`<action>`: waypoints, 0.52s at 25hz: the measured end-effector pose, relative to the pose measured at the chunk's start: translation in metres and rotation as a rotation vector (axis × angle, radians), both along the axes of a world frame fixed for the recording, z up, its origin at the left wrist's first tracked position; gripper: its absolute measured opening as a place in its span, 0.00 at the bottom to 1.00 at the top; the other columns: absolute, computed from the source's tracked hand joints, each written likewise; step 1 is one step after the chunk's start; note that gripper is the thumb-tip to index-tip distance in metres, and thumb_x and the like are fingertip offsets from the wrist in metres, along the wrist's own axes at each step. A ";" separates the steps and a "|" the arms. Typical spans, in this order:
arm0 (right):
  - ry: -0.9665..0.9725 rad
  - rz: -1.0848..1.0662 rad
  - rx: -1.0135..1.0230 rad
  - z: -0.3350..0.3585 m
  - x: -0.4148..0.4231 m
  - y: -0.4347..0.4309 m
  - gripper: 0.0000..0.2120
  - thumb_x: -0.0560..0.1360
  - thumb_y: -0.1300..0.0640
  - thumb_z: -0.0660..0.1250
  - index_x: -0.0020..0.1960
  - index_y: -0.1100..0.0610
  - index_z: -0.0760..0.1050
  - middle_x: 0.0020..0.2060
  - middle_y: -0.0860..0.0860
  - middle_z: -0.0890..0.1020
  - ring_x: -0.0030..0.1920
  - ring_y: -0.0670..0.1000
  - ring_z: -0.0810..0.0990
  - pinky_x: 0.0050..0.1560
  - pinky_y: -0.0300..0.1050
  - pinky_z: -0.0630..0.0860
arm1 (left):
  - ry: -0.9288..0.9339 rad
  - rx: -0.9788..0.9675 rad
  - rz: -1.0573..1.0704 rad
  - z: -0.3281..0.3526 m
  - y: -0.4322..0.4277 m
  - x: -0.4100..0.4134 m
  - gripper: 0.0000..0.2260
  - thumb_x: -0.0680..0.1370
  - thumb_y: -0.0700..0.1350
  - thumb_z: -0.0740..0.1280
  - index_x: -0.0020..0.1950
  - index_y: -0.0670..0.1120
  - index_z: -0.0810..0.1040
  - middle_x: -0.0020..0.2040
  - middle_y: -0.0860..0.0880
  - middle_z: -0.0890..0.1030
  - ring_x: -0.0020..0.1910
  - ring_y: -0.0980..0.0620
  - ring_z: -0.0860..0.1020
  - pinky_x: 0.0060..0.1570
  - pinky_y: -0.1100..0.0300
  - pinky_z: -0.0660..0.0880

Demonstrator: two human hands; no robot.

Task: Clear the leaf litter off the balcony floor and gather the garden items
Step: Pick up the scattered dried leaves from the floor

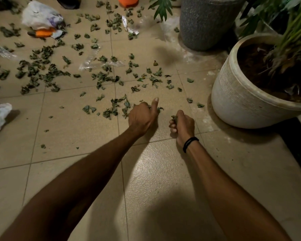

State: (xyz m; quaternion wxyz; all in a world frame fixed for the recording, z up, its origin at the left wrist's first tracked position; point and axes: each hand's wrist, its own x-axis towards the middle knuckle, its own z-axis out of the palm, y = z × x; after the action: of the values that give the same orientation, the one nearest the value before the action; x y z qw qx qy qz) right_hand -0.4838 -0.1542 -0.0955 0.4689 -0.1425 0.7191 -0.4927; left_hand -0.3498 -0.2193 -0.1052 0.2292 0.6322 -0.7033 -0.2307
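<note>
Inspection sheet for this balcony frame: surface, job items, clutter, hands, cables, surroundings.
Surface: tiled floor, white dust near the pots.
Job's things: leaves scattered across the far tiles.
Clutter: white bag, clear wrapper, orange object.
Grippers: left hand fingers curled among leaves, thumb out, grip hidden; right hand grips leaves.
Cables: nothing seen.
Surroundings: white pot and grey pot, both planted, on the right.

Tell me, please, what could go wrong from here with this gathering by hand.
The right hand grips a clump of leaves; grabbing more may spill bits back on the tiles. A clear plastic wrapper lies among the loose leaves and could be scooped up unnoticed. The white pot stands close to that hand; a wide sweep might bump it.
</note>
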 end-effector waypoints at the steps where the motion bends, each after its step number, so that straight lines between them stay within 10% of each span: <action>1: -0.107 -0.030 -0.006 0.003 -0.001 0.002 0.07 0.71 0.55 0.61 0.38 0.56 0.75 0.30 0.53 0.80 0.26 0.50 0.71 0.27 0.42 0.66 | -0.039 -0.017 0.003 -0.003 0.001 -0.004 0.30 0.84 0.62 0.48 0.39 0.43 0.78 0.32 0.45 0.79 0.29 0.48 0.75 0.30 0.57 0.72; 5: -0.228 -0.156 0.000 0.011 -0.007 0.002 0.05 0.61 0.64 0.60 0.34 0.60 0.74 0.29 0.57 0.80 0.25 0.51 0.73 0.32 0.45 0.70 | -0.306 -0.107 -0.002 -0.021 0.006 -0.014 0.22 0.85 0.57 0.48 0.57 0.43 0.73 0.51 0.43 0.76 0.46 0.47 0.72 0.48 0.51 0.72; 13: -0.320 -0.266 -0.026 0.016 -0.016 -0.009 0.08 0.60 0.68 0.58 0.35 0.60 0.73 0.28 0.55 0.75 0.23 0.49 0.69 0.25 0.39 0.60 | -0.444 -0.153 -0.112 -0.030 0.006 -0.028 0.14 0.84 0.54 0.55 0.61 0.45 0.69 0.54 0.43 0.76 0.48 0.46 0.73 0.46 0.51 0.72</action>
State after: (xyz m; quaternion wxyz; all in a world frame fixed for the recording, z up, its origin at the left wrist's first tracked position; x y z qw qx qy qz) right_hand -0.4994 -0.1630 -0.0792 0.5059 0.0279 0.6415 -0.5760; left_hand -0.3782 -0.2138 -0.1355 0.1028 0.6083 -0.7857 -0.0444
